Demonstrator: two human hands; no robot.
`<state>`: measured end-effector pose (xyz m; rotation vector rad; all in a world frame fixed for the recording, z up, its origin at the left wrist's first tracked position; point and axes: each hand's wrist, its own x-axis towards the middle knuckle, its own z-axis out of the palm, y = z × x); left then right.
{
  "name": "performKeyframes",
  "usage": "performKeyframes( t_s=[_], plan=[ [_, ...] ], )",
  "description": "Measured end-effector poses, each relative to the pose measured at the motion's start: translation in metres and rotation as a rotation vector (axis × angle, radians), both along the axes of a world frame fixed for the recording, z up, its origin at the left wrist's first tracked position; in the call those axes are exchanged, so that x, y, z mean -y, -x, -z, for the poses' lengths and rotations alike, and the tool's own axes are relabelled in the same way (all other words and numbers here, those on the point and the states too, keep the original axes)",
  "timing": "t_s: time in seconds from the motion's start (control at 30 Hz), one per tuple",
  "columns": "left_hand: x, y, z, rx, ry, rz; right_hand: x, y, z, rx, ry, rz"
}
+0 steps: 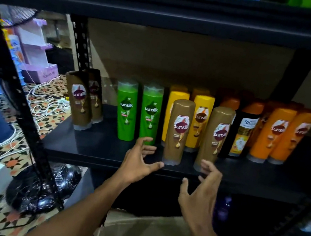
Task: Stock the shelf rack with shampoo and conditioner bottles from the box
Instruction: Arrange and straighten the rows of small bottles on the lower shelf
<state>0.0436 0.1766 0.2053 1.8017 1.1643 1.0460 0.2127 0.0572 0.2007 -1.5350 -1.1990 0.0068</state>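
While both hover spread and empty, the left hand [140,162] sits just beside a brown Sunsilk bottle [178,131], the right hand [202,191] before a second brown Sunsilk bottle [215,139]; bare shelf [89,148] lies left of them.

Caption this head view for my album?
Open left hand and right hand by two brown plastic Sunsilk bottles on black metal shelf.

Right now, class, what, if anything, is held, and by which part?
Nothing is held: left hand and right hand are open, near the bases of the front brown bottles.

Head-worn view, forward and slightly down, close to the shelf rack [104,160], both forearms reaching in from below.
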Motion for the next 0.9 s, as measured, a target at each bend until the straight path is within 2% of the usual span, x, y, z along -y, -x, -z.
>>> performKeyframes(
  t_s=[0.13, 0.23, 0.4, 0.47, 0.57, 0.67, 0.77, 0.9],
  plan=[
    [0.001, 0.069, -0.008, -0.012, -0.038, -0.098, -0.010, 0.062, -0.013, 0.099, -0.020, -0.285],
    [-0.006, 0.113, -0.018, -0.026, -0.083, -0.191, -0.034, 0.103, -0.024, 0.094, 0.091, -0.463],
    [-0.035, 0.183, -0.025, 0.001, -0.274, -0.498, -0.093, 0.182, -0.029, 0.106, 0.311, -0.631],
    [-0.058, 0.199, -0.025, 0.015, -0.283, -0.568, -0.124, 0.209, -0.025, 0.087, 0.328, -0.627],
    [-0.097, 0.211, -0.022, 0.040, -0.174, -0.598, -0.173, 0.238, -0.017, -0.006, 0.382, -0.551],
    [-0.126, 0.216, -0.021, 0.097, -0.123, -0.519, -0.215, 0.250, -0.014, -0.051, 0.445, -0.487],
    [-0.144, 0.227, -0.014, 0.157, -0.123, -0.428, -0.250, 0.256, -0.014, -0.083, 0.427, -0.498],
    [-0.152, 0.236, 0.002, 0.203, -0.151, -0.460, -0.285, 0.262, -0.012, -0.137, 0.389, -0.490]
  ],
)
